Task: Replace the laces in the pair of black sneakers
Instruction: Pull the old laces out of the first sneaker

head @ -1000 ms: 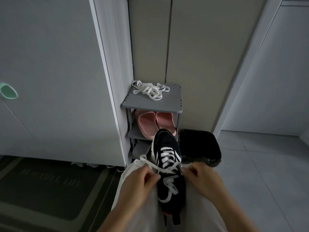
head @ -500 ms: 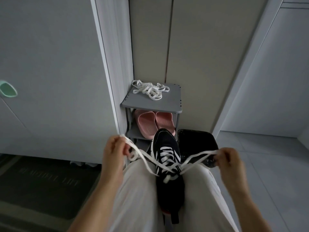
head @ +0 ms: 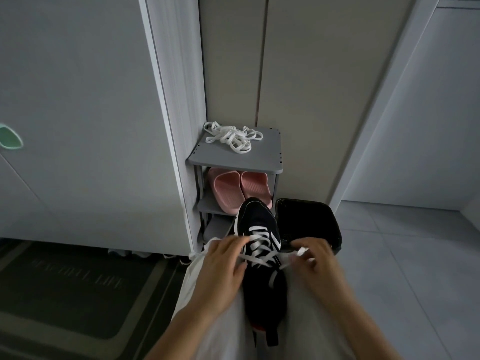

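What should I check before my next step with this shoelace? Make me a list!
1. Sneaker wedged steady between the legs: ok.
2. White lace crisscrossed up the front: ok.
3. Right hand pinches one lace end: ok.
4. Left hand holds the other end: cannot tell, its fingers cover the lace.
5. Both ends equally long: cannot tell.
6. Other laces out of the way on the grey rack: ok.
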